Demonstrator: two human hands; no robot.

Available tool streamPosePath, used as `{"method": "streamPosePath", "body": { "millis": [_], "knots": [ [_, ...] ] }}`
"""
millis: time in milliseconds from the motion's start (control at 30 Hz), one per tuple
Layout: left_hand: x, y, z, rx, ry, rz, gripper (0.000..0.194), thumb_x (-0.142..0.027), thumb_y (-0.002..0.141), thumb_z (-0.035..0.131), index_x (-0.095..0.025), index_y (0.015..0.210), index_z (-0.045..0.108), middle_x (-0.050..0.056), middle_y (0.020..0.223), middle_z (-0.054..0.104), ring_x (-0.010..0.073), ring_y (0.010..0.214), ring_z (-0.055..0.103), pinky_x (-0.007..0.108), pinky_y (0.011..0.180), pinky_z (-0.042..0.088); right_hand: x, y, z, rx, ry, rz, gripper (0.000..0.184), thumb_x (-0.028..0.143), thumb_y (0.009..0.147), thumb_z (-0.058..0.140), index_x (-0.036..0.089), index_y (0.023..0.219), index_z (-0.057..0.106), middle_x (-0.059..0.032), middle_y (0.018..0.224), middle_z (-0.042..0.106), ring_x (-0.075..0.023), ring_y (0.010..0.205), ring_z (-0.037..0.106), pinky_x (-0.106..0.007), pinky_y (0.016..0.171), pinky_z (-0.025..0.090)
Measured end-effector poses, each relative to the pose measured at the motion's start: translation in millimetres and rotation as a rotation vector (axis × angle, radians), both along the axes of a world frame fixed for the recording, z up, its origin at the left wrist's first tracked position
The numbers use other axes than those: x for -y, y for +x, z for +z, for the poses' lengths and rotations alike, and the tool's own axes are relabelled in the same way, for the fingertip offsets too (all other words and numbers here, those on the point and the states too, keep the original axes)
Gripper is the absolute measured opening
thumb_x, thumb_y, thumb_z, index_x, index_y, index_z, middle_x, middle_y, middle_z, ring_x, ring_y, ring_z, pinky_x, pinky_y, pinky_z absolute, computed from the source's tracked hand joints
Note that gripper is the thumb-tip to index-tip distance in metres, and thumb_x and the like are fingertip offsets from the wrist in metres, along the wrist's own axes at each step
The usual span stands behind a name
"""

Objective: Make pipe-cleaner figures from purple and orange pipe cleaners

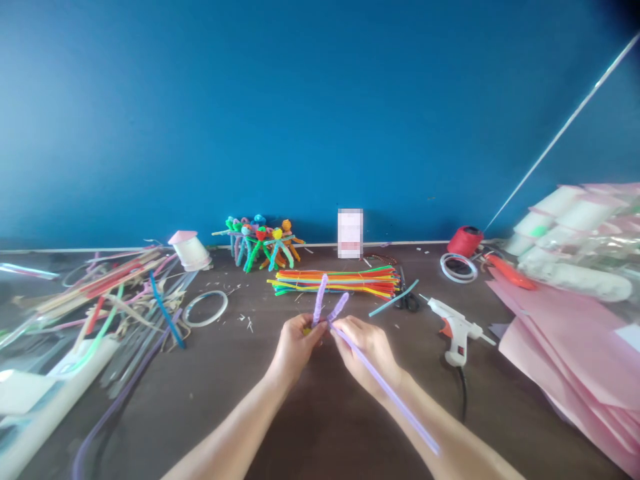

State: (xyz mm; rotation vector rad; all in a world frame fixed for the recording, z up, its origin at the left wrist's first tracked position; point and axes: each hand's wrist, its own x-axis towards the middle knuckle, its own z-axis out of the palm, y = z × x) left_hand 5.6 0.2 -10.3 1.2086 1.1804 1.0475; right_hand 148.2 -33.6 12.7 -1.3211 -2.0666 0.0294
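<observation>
A multicoloured chenille-stem bundle (357, 283) lies behind my lilac chenille stem (320, 300). A white plastic glue gun (454, 331) sits to its right.

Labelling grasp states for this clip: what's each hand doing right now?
Left hand: closed, pinching a lavender pipe cleaner.
Right hand: closed, gripping a long lavender pipe cleaner.

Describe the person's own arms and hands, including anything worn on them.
The left hand and right hand are bare, without gloves. The left forearm and right forearm are uncovered, with no sleeves in view, and no watch or bracelet shows at either wrist.
</observation>
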Motion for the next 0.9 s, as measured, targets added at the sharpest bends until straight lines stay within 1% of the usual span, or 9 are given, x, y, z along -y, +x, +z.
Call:
{"method": "streamPosePath", "body": {
  "millis": [133,200,267,367,467,667,733,833,900],
  "knots": [
    [0.6,-4.1,2.5,-0.299,0.178,-0.033,0.025,-0.035,0.069,0.056,-0.012,0.065,0.063,0.000,0.054,0.056,0.0093,0.050,0.044,0.019,0.048,0.032,-0.2,1.1,7.7,0.112,0.098,-0.013,0.020,0.018,0.084,0.044,0.018,0.073,0.060,-0.0046,0.074,0.055,-0.0154,0.071,0.049,-0.026,0.064,0.037],
    [0.8,-6.0,4.8,-0.372,0.224,-0.081,0.023,-0.032,0.070,0.054,-0.013,0.063,0.063,-0.001,0.054,0.056,0.0093,0.051,0.044,0.019,0.048,0.031,-1.0,2.3,11.4,0.128,0.132,-0.018,0.015,0.018,0.083,0.048,0.019,0.076,0.061,-0.0060,0.085,0.056,-0.0185,0.081,0.048,-0.030,0.070,0.036],
    [0.3,-7.4,6.9,-0.398,0.227,-0.136,0.021,-0.030,0.069,0.054,-0.012,0.064,0.064,-0.001,0.054,0.056,0.0095,0.052,0.043,0.019,0.049,0.031,-2.3,4.0,14.0,0.121,0.128,-0.009,0.010,0.020,0.081,0.051,0.019,0.078,0.061,-0.0063,0.091,0.057,-0.0211,0.089,0.045,-0.033,0.074,0.035],
    [-1.7,-9.2,10.1,-0.368,0.174,-0.231,0.019,-0.029,0.067,0.056,-0.012,0.067,0.064,-0.001,0.056,0.056,0.0096,0.054,0.044,0.019,0.052,0.033,-4.7,7.0,14.5,0.080,0.031,0.015,0.012,0.022,0.081,0.052,0.018,0.073,0.059,-0.0051,0.082,0.058,-0.0202,0.087,0.046,-0.033,0.073,0.035],
    [-3.7,-11.2,14.8,-0.292,0.064,-0.312,0.021,-0.031,0.065,0.060,-0.011,0.071,0.063,-0.001,0.057,0.055,0.0091,0.053,0.043,0.020,0.051,0.033,-7.0,9.3,10.8,0.009,-0.059,0.018,0.013,0.020,0.080,0.053,0.018,0.067,0.056,-0.0031,0.072,0.057,-0.0178,0.078,0.047,-0.031,0.070,0.035],
    [-4.0,-15.0,24.3,0.105,-0.168,-0.370,0.024,-0.034,0.070,0.057,-0.011,0.079,0.059,0.003,0.068,0.056,0.0083,0.053,0.042,0.019,0.047,0.035,-8.8,9.4,5.9,-0.169,-0.156,0.012,0.016,0.016,0.077,0.051,0.018,0.061,0.053,-0.0014,0.064,0.056,-0.0155,0.068,0.048,-0.027,0.066,0.035],
    [-4.2,-15.9,24.4,0.175,-0.221,-0.379,0.023,-0.032,0.070,0.056,-0.012,0.080,0.059,0.003,0.069,0.056,0.0084,0.054,0.042,0.019,0.047,0.036,-9.6,9.6,6.4,-0.246,-0.213,0.004,0.017,0.018,0.077,0.051,0.017,0.060,0.055,-0.0015,0.064,0.057,-0.0147,0.065,0.049,-0.025,0.063,0.035],
    [-5.7,-16.2,22.5,0.126,-0.192,-0.401,0.022,-0.030,0.067,0.060,-0.013,0.080,0.060,0.002,0.068,0.055,0.0090,0.056,0.043,0.021,0.052,0.039,-12.1,11.7,6.1,-0.360,-0.352,-0.031,0.021,0.023,0.076,0.051,0.015,0.057,0.056,-0.0006,0.059,0.056,-0.0129,0.060,0.049,-0.024,0.058,0.034],
    [-6.9,-16.0,21.7,0.022,-0.125,-0.404,0.023,-0.029,0.065,0.062,-0.012,0.079,0.061,0.001,0.066,0.054,0.0097,0.057,0.044,0.022,0.055,0.040,-14.0,13.8,4.4,-0.435,-0.508,-0.026,0.026,0.027,0.074,0.052,0.014,0.053,0.055,0.0011,0.052,0.052,-0.0108,0.053,0.046,-0.022,0.052,0.032]
  ]
}}
